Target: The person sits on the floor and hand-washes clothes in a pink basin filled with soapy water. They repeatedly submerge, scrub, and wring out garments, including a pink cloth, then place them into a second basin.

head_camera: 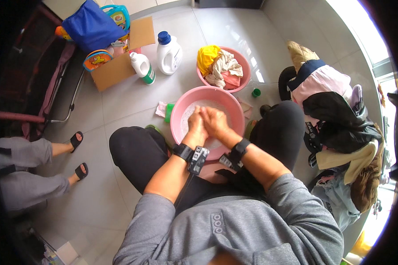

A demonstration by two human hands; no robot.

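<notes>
My left hand [196, 125] and my right hand [215, 120] are pressed together over a pink plastic basin [174, 118] between my knees. Foamy water [186, 120] lies in the basin below them. The fingers are curled inward, and whether anything is between them is hidden. Just beyond, a second pink basin [247, 73] holds a yellow cloth [208, 59], a beige cloth [226, 63] and a coral cloth [232, 80]. A green object [168, 112] and a pale pink piece [161, 109] lie against the near basin's left side.
A capless white bottle [141, 66] and a blue-capped detergent jug [169, 54] stand ahead-left, beside a cardboard box [114, 71] of toys. A green cap [256, 92] lies right of the basins. Heaped clothes [338, 116] line the right. A person's sandalled feet [78, 140] are at left.
</notes>
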